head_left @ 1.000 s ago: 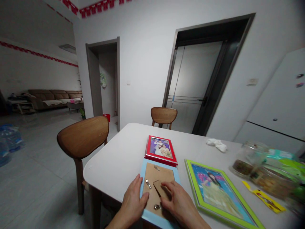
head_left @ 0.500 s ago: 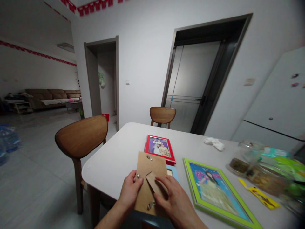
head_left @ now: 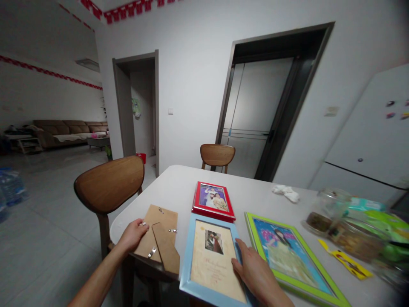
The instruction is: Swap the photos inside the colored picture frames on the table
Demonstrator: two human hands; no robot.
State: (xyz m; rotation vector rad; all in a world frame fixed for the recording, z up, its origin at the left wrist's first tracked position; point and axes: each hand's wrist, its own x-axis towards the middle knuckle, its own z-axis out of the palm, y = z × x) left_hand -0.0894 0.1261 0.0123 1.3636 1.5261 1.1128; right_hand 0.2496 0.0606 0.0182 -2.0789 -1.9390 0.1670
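Note:
At the left edge of the table, my left hand (head_left: 133, 236) pinches the left side of a brown photo frame backing board (head_left: 145, 230). The board has several metal clips and a stand flap (head_left: 166, 249) on it. A light blue photo frame (head_left: 188, 260) lies face up at the table's front edge, holding a cream sheet with a small picture. On its right side rests my right hand (head_left: 254, 270), its thumb over the front and its fingers along the edge. Behind it lies a red photo frame (head_left: 195, 207), and a lime green photo frame (head_left: 257, 247) is to the right.
Glass jars (head_left: 326, 213), a yellow packet (head_left: 349, 262) and green packaging (head_left: 391, 230) stand on the right of the table. Crumpled white tissue (head_left: 286, 193) lies towards the back. Wooden chairs stand at the left (head_left: 110, 183) and far side (head_left: 217, 154).
The backing board has moved left in my left hand, uncovering the light blue frame. My right hand has left the board's flap and moved right and down onto that frame.

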